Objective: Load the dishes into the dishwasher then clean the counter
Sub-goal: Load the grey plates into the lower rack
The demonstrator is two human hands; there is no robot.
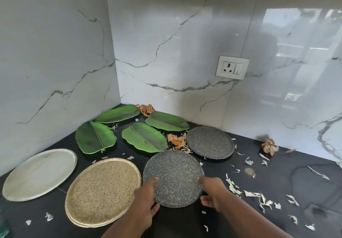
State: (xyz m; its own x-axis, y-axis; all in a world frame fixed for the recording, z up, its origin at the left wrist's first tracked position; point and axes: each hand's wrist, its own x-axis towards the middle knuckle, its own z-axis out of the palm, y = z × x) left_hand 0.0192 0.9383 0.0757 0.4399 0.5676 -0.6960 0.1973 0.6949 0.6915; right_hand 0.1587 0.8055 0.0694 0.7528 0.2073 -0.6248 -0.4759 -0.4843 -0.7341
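A dark speckled round plate (173, 175) is tilted up off the black counter (277, 191). My left hand (146, 199) grips its left edge with the thumb on top. My right hand (212, 193) holds its right edge. A second dark speckled plate (210, 142) lies flat behind it. To the left lie a beige speckled plate (102, 191) and a pale grey plate (39, 174). Several green leaf-shaped plates (95, 137) (144, 137) (167, 121) (118, 114) lie toward the corner. The dishwasher is not in view.
White and orange peel scraps (233, 186) (177, 140) litter the counter, mostly on the right and between the plates. Marble walls meet in a corner behind, with a wall socket (232, 67) on the right wall. A green glass object (3, 224) shows at the bottom left.
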